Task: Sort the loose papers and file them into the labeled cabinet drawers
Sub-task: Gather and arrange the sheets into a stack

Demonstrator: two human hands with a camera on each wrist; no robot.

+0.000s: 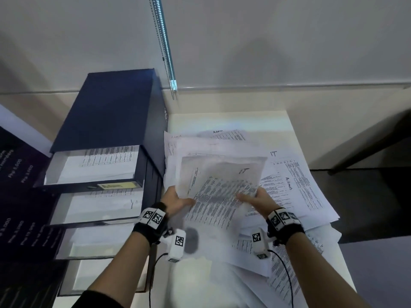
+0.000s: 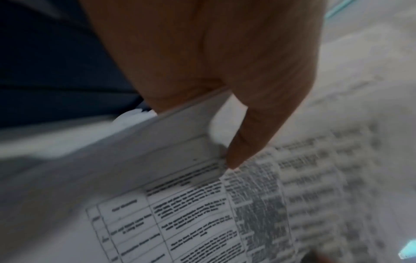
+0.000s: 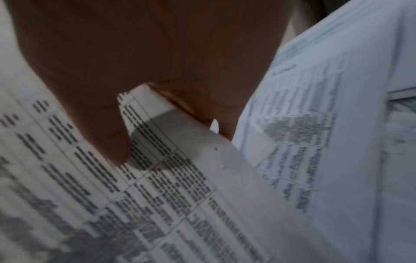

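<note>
Left hand (image 1: 178, 200) and right hand (image 1: 255, 200) each pinch one lower corner of a sheaf of papers (image 1: 222, 187) marked "IT".

The sheaf hangs above the white table (image 1: 222, 121), over loose papers (image 1: 295, 187), right of the dark drawer cabinet (image 1: 111, 112) against a pale wall (image 1: 266, 41).

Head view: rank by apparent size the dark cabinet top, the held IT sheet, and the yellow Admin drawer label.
1. dark cabinet top
2. held IT sheet, though it sits nearer the camera and is blurred, so the gap is unsure
3. yellow Admin drawer label, clearly smallest
</note>
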